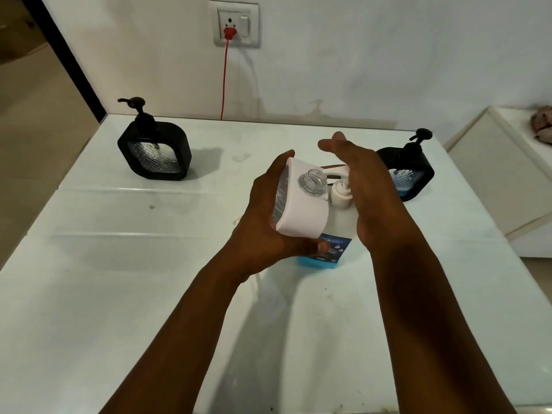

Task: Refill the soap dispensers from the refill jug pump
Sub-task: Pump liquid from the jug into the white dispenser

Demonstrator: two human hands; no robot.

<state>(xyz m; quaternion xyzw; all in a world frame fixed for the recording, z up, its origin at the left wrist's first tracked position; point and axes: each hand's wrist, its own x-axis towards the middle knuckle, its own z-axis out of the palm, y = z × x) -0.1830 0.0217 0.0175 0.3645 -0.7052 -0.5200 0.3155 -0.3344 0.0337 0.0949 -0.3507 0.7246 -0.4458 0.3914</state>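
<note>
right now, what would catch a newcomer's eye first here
At centre, the left hand holds a white dispenser, tilted, its clear neck open, beside the refill jug's pump, over which the right hand lies with straight fingers. Two black dispensers stand apart on the white table: one far left, one far right. A red cable hangs from the wall socket.

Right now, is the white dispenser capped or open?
Open. The white dispenser, gripped by the left hand, shows a bare clear threaded neck with no pump fitted.
</note>
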